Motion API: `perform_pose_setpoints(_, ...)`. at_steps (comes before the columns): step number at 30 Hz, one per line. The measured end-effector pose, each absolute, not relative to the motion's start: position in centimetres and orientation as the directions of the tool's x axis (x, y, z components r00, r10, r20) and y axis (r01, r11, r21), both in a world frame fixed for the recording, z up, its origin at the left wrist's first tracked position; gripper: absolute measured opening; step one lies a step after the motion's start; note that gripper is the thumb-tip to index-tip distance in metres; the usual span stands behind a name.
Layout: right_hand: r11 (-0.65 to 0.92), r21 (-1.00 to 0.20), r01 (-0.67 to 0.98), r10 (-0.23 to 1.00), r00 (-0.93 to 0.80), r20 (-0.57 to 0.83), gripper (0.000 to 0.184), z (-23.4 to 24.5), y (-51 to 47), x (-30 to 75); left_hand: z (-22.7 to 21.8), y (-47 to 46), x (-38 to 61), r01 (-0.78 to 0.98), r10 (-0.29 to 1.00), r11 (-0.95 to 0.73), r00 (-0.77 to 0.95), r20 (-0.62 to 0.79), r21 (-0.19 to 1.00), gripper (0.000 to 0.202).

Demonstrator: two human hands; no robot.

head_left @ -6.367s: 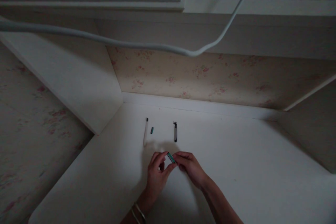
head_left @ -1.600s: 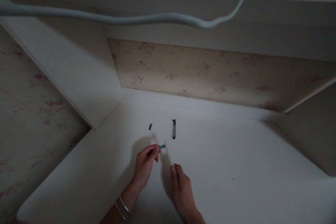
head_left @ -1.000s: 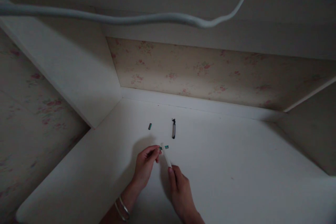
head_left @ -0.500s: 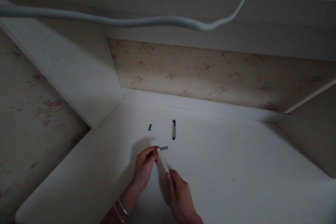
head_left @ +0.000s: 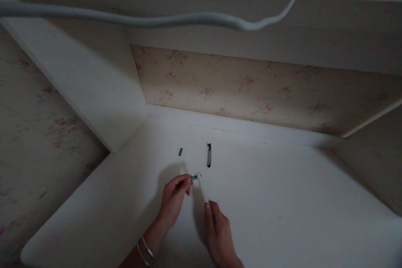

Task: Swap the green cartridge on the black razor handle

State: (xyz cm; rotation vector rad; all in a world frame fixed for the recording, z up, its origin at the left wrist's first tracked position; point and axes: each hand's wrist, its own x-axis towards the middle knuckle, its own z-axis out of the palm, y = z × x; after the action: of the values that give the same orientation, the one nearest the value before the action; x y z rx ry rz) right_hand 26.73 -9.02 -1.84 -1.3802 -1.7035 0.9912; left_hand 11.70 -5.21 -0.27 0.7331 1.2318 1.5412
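Pinched in the fingers of my left hand (head_left: 176,194) is a thin dark razor head (head_left: 193,177) with a teal strip, pointing right. My right hand (head_left: 218,230) is closed round a slim white stick (head_left: 203,190). Its rounded tip lies over the right part of the razor head, hiding some of it; whether the tip presses on it I cannot tell. A black and grey razor handle (head_left: 209,157) rests on the white surface beyond my hands. To its left lies a second small razor head (head_left: 180,151), dark and teal.
The white tabletop (head_left: 266,184) ends at a low back ledge (head_left: 245,124) under floral wallpaper (head_left: 220,88). A white panel (head_left: 94,79) stands at the left. A pale cable (head_left: 176,21) hangs across the top, before the shelf (head_left: 194,0).
My right hand and the white stick have moved right, the tip sliding from the razor head's left end toward its right end. My left hand has stayed nearly in place.
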Motion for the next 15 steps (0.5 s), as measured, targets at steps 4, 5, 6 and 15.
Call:
perform_pose_setpoints(4, 0.210, -0.861, 0.463, 0.964, -0.243, 0.105, 0.034, -1.94, -9.13, 26.64, -0.30, -5.21, 11.82, -0.329, 0.940, -0.007, -0.325, -0.106, 0.944, 0.029)
perform_pose_setpoints(5, 0.232, -0.852, 0.470, 0.958, -0.260, 0.118, 0.033, -1.96, -9.15, 26.61, -0.27, -5.22, 11.85, -0.326, 0.939, -0.007, -0.326, -0.105, 0.945, 0.028)
perform_pose_setpoints(6, 0.247, -0.844, 0.476, 0.955, -0.269, 0.128, 0.033, -1.99, -9.15, 26.60, -0.21, -5.24, 11.88, -0.324, 0.939, -0.006, -0.326, -0.106, 0.946, 0.028)
perform_pose_setpoints(15, 0.133, -0.884, 0.449, 0.982, -0.183, 0.054, 0.035, -2.19, -9.11, 26.71, -0.07, -5.35, 11.89, -0.353, 0.952, 0.005, -0.286, -0.113, 0.936, 0.025)
